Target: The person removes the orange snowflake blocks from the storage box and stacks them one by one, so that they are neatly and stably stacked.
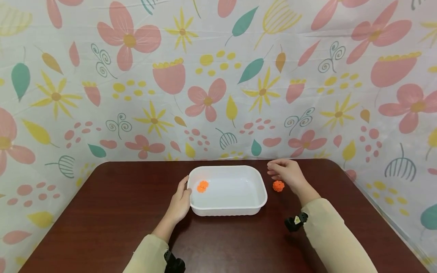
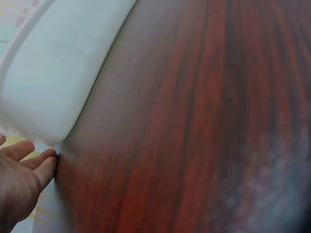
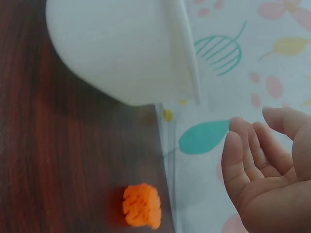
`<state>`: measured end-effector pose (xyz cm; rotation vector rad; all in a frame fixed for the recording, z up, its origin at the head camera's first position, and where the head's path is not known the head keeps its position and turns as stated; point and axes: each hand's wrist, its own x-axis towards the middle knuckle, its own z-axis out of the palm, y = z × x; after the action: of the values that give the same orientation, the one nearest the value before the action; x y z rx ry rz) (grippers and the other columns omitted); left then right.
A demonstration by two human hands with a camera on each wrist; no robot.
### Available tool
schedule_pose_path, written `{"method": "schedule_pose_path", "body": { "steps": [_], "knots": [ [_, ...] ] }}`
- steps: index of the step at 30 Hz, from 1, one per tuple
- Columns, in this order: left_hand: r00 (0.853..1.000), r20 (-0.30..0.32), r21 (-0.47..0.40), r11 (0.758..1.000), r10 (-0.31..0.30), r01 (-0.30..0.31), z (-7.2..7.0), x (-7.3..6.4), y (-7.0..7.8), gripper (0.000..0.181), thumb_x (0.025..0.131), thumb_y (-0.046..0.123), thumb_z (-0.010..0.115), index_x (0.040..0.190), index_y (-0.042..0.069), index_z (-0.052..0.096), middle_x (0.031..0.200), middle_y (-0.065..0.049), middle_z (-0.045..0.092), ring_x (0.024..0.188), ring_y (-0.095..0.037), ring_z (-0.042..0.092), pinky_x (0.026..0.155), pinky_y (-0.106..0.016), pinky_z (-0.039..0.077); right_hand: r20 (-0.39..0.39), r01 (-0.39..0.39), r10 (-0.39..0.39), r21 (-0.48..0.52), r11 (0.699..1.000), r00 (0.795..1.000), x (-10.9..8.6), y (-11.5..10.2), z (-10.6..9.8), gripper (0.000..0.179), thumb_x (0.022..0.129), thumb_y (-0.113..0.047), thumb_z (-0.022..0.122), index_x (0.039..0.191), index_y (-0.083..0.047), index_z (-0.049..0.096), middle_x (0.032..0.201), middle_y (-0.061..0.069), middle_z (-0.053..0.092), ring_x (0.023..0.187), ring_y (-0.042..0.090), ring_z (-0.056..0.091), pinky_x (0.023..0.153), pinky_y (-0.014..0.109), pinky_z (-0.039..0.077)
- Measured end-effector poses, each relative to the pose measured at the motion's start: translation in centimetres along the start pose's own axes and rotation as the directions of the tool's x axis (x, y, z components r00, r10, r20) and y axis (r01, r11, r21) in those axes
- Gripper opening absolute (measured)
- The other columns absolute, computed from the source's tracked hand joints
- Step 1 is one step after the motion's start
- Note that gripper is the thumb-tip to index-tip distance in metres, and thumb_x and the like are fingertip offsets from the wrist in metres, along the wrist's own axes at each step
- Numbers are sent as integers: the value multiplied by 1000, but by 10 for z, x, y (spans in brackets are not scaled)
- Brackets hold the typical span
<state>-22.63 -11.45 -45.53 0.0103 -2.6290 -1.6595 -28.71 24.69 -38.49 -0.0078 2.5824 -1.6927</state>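
Note:
A white rectangular tray with rounded corners sits on the dark table. Inside, near its left end, lie small orange flower-shaped pieces, close together. My left hand rests against the tray's left end, its fingers fairly straight and right at the wall. Off the tray's right side, a bumpy orange piece lies on the tabletop. My right hand is held above and just beyond that piece, fingers loosely bent with nothing between them. In the right wrist view, the orange piece appears chunky, apart from the hand.
The dark reddish-brown wooden table has rounded far corners. Behind it hangs a white cloth printed with flowers and leaves, reaching down to the table's far edge. Black wrist devices are strapped at both sleeves.

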Motion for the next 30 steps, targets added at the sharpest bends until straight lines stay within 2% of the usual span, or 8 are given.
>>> {"method": "schedule_pose_path", "body": {
  "steps": [4,11,16,23,30],
  "knots": [
    [1000,7,-11,1000,-4,4,0,-1,0,52,100,27,31,150,22,22,148,-17,39,129,-34,44,106,-55,33,25,10,-10,7,1000,1000,3,-7,9,47,93,-31,59,122,5,58,116,25,62,90,18,68,78,34,57],
    [1000,-8,13,1000,1,-1,-2,-1,-2,50,100,26,32,150,21,24,145,-19,42,127,-36,46,105,-55,34,44,-1,-2,70,998,999,3,-21,31,42,92,-26,61,121,4,60,114,20,64,90,16,68,81,36,56],
    [1000,4,5,1000,13,-13,0,-2,0,51,101,28,31,150,22,23,146,-19,41,128,-36,45,105,-56,34,65,24,-28,63,998,998,4,-24,43,39,92,-25,61,119,3,61,115,20,64,91,17,69,80,35,56],
    [1000,-9,3,1000,18,-17,1,-4,0,51,100,27,31,150,20,24,144,-20,43,127,-37,46,103,-55,36,113,40,-53,112,993,992,5,-26,66,37,92,-20,61,118,6,60,116,21,63,93,20,68,80,37,56],
    [1000,1,-17,1000,10,-10,0,-2,0,51,100,26,32,150,21,23,147,-19,39,130,-37,42,106,-55,33,110,33,-41,74,997,993,7,-34,93,31,89,-20,64,112,2,65,108,17,67,87,19,69,76,35,57]
  ]
}}
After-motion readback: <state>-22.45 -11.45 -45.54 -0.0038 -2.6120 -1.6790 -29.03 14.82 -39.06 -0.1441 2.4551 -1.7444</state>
